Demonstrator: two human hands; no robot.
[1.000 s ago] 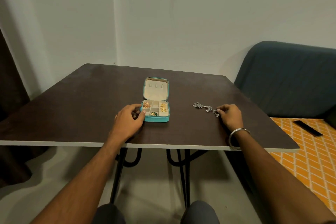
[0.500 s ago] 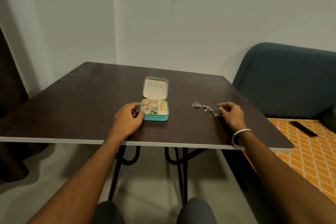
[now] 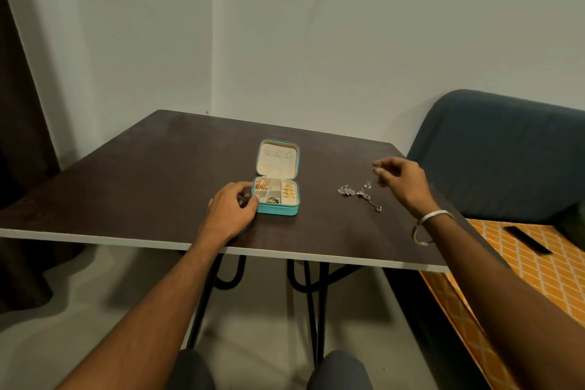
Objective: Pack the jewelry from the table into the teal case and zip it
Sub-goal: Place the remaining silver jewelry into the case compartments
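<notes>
Two bare hands work over a dark brown table (image 3: 133, 180) in the single head view. The teal case (image 3: 276, 199) lies open near the front middle of the tabletop, its cream-lined lid (image 3: 278, 158) tipped back and standing up behind the tray. Several of the tray's small compartments hold pieces: pinkish-gold ones at the back left (image 3: 261, 184), gold ones along the right side (image 3: 288, 190), and a green-and-gold piece at the front middle (image 3: 272, 200). The left hand (image 3: 232, 210) rests on the table with its fingers curled against the case's left wall, gripping it. Well to the right of the case, a silver necklace (image 3: 359, 193) lies partly on the table, with its chain running up to the right hand (image 3: 400, 182). That hand is raised just above the surface, thumb and forefinger pinched narrow on the chain's upper end; the exact contact is too small to make out, though it looks like a grip. A silver bangle (image 3: 430, 226) hangs loose on the right wrist.
</notes>
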